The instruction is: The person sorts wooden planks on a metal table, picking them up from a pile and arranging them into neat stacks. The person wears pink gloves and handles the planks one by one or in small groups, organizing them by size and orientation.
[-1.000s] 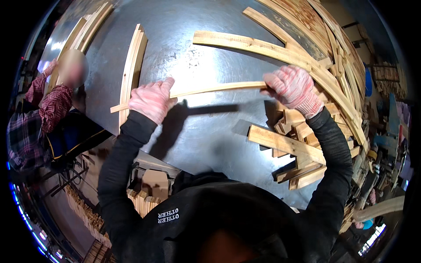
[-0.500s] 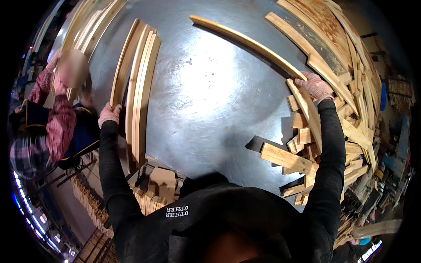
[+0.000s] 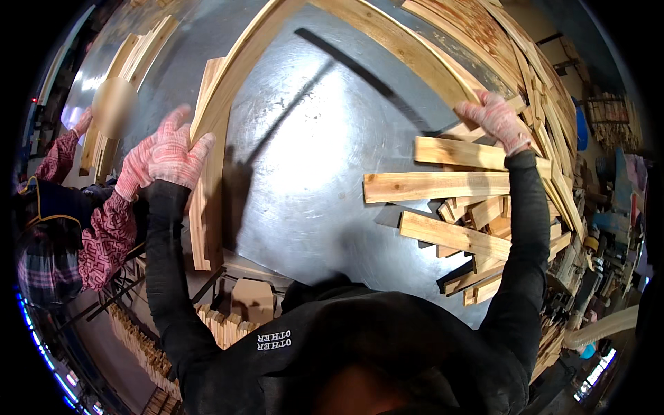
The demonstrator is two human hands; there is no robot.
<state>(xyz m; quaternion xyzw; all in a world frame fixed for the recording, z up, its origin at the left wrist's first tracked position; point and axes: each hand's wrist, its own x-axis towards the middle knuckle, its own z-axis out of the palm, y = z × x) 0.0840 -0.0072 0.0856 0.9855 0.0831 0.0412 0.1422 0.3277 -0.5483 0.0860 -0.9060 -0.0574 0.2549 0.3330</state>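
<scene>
Wooden and long, the curved strip (image 3: 332, 21) arches over the grey metal table (image 3: 311, 173), held at both ends: the gloved left hand (image 3: 173, 149) is closed on its left end, beside a stack of strips (image 3: 207, 200), and the right hand (image 3: 494, 121) is clamped on its right end above the heap of short boards (image 3: 443, 187). A co-worker's gloved hand (image 3: 133, 169) reaches in just left of the left hand

Table: you face a grey metal tabletop (image 3: 311, 180), scuffed, with a bright glare patch near its middle.
Light: overhead, strong; long dark shadows cross the metal.
Right side: cluttered shelves (image 3: 609, 117) and a blue object (image 3: 579, 128) beyond the table edge.
Lower right: a pale hose (image 3: 602, 328).
Left: a co-worker's patterned red sleeve (image 3: 104, 235).
Lower left: stacked small wood blocks (image 3: 138, 342) below the table.
</scene>
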